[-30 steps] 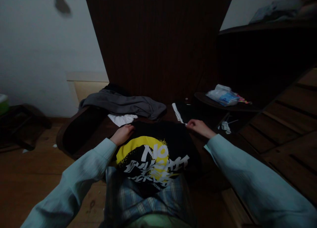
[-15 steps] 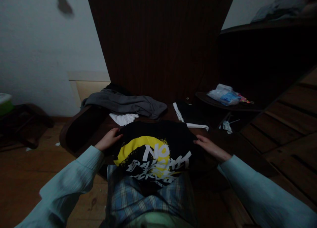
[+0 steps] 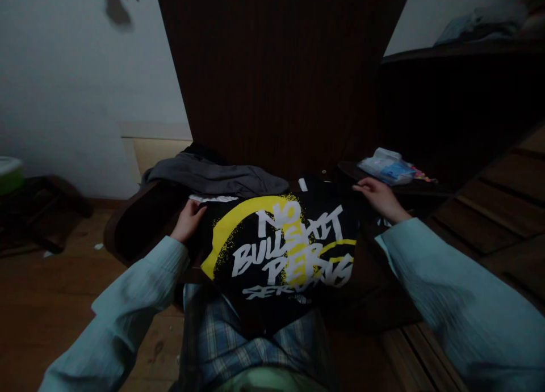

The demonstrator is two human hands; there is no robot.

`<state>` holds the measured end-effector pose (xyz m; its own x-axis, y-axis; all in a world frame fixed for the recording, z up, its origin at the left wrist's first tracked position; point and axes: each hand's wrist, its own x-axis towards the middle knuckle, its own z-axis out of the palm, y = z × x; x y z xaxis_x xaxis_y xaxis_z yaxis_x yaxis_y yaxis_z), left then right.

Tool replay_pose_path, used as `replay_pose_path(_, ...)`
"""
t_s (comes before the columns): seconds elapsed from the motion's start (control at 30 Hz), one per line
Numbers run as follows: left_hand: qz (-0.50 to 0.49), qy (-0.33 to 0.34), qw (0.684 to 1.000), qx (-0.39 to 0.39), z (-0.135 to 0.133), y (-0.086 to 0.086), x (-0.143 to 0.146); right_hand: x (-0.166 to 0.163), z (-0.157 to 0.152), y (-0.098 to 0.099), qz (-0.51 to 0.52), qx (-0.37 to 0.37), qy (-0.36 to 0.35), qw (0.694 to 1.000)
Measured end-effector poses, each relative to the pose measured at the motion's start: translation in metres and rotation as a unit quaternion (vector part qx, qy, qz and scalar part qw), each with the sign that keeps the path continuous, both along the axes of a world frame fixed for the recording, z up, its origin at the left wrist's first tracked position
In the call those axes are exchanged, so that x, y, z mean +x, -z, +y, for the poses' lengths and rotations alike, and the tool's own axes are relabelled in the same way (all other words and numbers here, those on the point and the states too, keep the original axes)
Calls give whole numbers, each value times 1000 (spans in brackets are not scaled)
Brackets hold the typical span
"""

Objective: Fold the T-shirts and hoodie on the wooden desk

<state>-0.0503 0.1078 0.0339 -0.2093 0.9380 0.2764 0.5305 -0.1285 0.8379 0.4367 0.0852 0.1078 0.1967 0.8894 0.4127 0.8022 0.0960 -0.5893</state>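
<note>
A black T-shirt with a yellow arc and white lettering hangs spread out in front of me, over the dark wooden surface and above my lap. My left hand pinches its left upper edge, and my right hand pinches the upper edge on the right side. Its lower part droops toward my plaid clothing. Behind it lies a dark grey garment, with a strip of white cloth showing beneath. A folded black and white garment is mostly hidden behind the shirt.
A tall dark wooden panel rises at the back. To the right, a small shelf bears a plastic-wrapped packet, and clothes lie on a higher shelf. On the far left a green and white container sits on a dark stool.
Both hands have risen, the right one also moving outward. The shirt is lifted and stretched flatter, so its lettering shows more fully and it covers more of the folded garment behind.
</note>
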Motion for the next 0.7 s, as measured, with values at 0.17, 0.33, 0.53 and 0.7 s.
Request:
replay_pose_path(0.17, 131, -17, 990, -45, 3, 11, 9, -15, -1, 35, -184, -157, 44, 969)
replay_pose_path(0.33, 192, -15, 979, -66, 0, 23, 0, -16, -24, 60, -143, -208, -3, 968)
replay_pose_path(0.53, 220, 66, 972, -57, -8, 24, -11, -9, -38, 85, -32, -127, -59, 990)
replay_pose_path(0.7, 211, 39, 976, -22, -15, 27, -16, 0, -38, 87, 216, -84, -39, 972)
